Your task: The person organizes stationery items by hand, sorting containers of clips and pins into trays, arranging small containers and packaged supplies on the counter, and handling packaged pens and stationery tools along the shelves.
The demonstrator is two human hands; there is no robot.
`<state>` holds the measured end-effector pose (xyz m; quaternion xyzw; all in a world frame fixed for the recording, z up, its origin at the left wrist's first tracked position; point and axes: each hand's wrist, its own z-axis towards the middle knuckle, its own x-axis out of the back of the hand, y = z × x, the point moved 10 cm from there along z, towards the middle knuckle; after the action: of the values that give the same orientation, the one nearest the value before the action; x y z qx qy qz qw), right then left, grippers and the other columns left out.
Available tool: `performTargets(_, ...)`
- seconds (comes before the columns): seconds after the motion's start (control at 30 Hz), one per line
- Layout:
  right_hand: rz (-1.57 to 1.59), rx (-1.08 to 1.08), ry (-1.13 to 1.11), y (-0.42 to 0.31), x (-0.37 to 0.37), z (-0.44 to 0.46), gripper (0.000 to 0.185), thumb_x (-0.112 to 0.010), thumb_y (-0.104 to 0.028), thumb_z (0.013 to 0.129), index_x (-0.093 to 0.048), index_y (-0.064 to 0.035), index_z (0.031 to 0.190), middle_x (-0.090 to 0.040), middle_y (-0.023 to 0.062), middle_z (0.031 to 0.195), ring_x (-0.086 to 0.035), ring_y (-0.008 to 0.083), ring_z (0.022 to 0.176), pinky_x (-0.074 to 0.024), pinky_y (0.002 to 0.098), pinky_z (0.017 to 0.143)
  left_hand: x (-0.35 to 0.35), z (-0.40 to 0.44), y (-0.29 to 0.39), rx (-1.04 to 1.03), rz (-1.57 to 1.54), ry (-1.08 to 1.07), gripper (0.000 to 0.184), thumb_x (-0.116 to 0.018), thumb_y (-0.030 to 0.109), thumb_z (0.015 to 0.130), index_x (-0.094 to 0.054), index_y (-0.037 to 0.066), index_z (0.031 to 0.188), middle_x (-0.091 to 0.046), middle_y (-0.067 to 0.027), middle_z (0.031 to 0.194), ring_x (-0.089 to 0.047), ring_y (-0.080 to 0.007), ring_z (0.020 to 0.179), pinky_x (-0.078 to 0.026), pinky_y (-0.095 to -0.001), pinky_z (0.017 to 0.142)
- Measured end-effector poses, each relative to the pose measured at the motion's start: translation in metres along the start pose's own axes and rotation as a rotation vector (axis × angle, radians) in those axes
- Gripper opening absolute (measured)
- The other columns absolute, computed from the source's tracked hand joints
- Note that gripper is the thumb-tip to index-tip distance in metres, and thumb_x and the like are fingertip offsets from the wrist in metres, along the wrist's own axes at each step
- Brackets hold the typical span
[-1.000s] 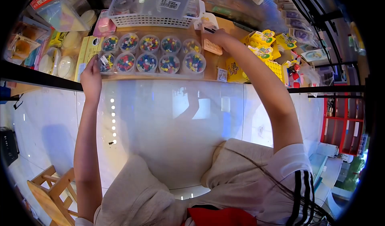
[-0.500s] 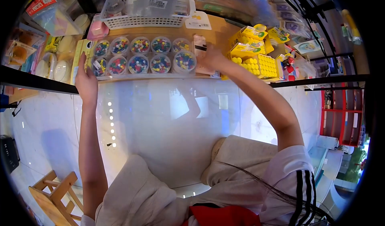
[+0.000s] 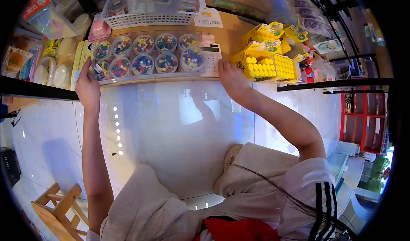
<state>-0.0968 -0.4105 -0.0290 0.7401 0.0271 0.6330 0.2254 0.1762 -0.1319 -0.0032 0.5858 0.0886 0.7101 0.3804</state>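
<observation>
The pink calculator [image 3: 212,57] has moved since the earlier frame to just beside the push-pin tubs [image 3: 143,64], likely light, stiff and best held by its sides, right hand [image 3: 234,79] at its edge, left hand [image 3: 88,88] by the tubs' other end, both grips unclear.

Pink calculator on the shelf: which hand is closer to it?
Right. The right hand is at the right edge of the calculator. The left hand is well to its left, beyond the round tubs, at their left end.
</observation>
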Motion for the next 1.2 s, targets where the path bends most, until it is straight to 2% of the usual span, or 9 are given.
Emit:
performTargets(0.3, -0.032, 0.231, 0.039, 0.000, 0.011, 0.007, 0.033, -0.057, -0.007, 0.073, -0.051, 0.0032, 0.103, -0.059, 0.0114, 0.087, -0.061, 0.0252, 0.079, -0.0512, 0.0325, 0.067, 0.000, 0.000, 0.000, -0.028, -0.021, -0.006, 0.034, -0.043, 0.006, 0.087, -0.057, 0.010, 0.118, -0.062, -0.0119, 0.108, -0.060, -0.0299, 0.094, -0.047, -0.0353, 0.078)
performTargets(0.6, 0.234, 0.191, -0.044, 0.014, -0.001, 0.012, 0.025, -0.052, -0.002, 0.075, -0.051, 0.0019, 0.099, -0.057, 0.0151, 0.090, -0.061, 0.0304, 0.080, -0.0514, 0.0361, 0.067, -0.005, 0.000, -0.008, -0.128, -0.003, 0.035, 0.035, -0.043, 0.005, 0.085, -0.058, 0.012, 0.116, -0.062, -0.0137, 0.105, -0.061, -0.0317, 0.088, -0.048, -0.0383, 0.074)
performTargets(0.7, -0.073, 0.204, -0.143, 0.010, -0.023, 0.010, 0.027, -0.051, -0.003, 0.075, -0.053, 0.0006, 0.101, -0.056, 0.0151, 0.096, -0.059, 0.0283, 0.085, -0.0507, 0.0354, 0.071, -0.012, -0.003, -0.010, 0.001, 0.104, -0.072, 0.035, -0.038, 0.009, 0.087, -0.058, 0.014, 0.115, -0.063, -0.0154, 0.101, -0.062, -0.0312, 0.083, -0.048, -0.0398, 0.072)
performTargets(0.73, 0.013, 0.331, 0.222, 0.006, -0.002, -0.005, 0.034, -0.050, -0.005, 0.075, -0.053, 0.0019, 0.108, -0.054, 0.0169, 0.104, -0.054, 0.0292, 0.096, -0.0472, 0.0356, 0.081, -0.011, -0.003, -0.011, -0.033, 0.132, -0.026, 0.036, -0.038, 0.008, 0.085, -0.058, 0.014, 0.114, -0.063, -0.0166, 0.098, -0.062, -0.0322, 0.082, -0.048, -0.0407, 0.072)
performTargets(0.83, 0.060, 0.129, 0.231, -0.011, 0.040, -0.003, 0.050, -0.058, -0.005, 0.070, -0.046, 0.0040, 0.117, -0.052, 0.0172, 0.109, -0.050, 0.0312, 0.102, -0.0435, 0.0373, 0.085, -0.004, -0.004, -0.009, -0.006, -0.067, -0.018, 0.039, -0.042, 0.004, 0.080, -0.056, 0.014, 0.115, -0.061, -0.0177, 0.100, -0.059, -0.0367, 0.089, -0.047, -0.0445, 0.079)
performTargets(0.97, 0.220, 0.451, 0.038, -0.086, 0.069, -0.028, 0.050, -0.063, -0.017, 0.069, -0.049, 0.0039, 0.112, -0.051, 0.0133, 0.099, -0.053, 0.0252, 0.087, -0.0461, 0.0339, 0.073, -0.001, -0.016, -0.008, -0.062, -0.407, -0.063, 0.045, -0.043, 0.007, 0.086, -0.037, 0.000, 0.130, -0.044, -0.0237, 0.127, -0.043, -0.0360, 0.118, -0.034, -0.0380, 0.099)
performTargets(1.03, 0.085, 0.601, 0.145, -0.115, 0.115, -0.045, 0.044, -0.067, -0.021, 0.068, -0.054, 0.0026, 0.102, -0.054, 0.0125, 0.091, -0.055, 0.0255, 0.080, -0.0472, 0.0334, 0.068, 0.010, -0.039, 0.009, -0.212, -0.349, -0.149, 0.049, -0.044, 0.009, 0.088, -0.029, -0.002, 0.133, -0.033, -0.0229, 0.135, -0.032, -0.0364, 0.126, -0.027, -0.0378, 0.105)
performTargets(1.13, 0.268, 0.671, -0.171, -0.126, 0.151, -0.035, 0.034, -0.065, -0.024, 0.074, -0.055, 0.0018, 0.093, -0.057, 0.0138, 0.083, -0.057, 0.0289, 0.076, -0.0481, 0.0358, 0.068, 0.050, -0.074, 0.030, -0.439, -0.166, -0.268, 0.055, -0.051, 0.004, 0.082, -0.031, 0.001, 0.134, -0.032, -0.0180, 0.137, -0.031, -0.0350, 0.127, -0.026, -0.0406, 0.107)
performTargets(1.2, 0.362, 0.782, -0.218, -0.135, 0.176, -0.027, 0.037, -0.063, -0.024, 0.077, -0.054, 0.0033, 0.101, -0.057, 0.0171, 0.085, -0.058, 0.0311, 0.078, -0.0482, 0.0384, 0.068, 0.082, -0.094, 0.024, -0.550, -0.014, -0.352, 0.059, -0.054, 0.003, 0.079, -0.031, 0.003, 0.134, -0.032, -0.0161, 0.138, -0.031, -0.0340, 0.127, -0.026, -0.0412, 0.107)
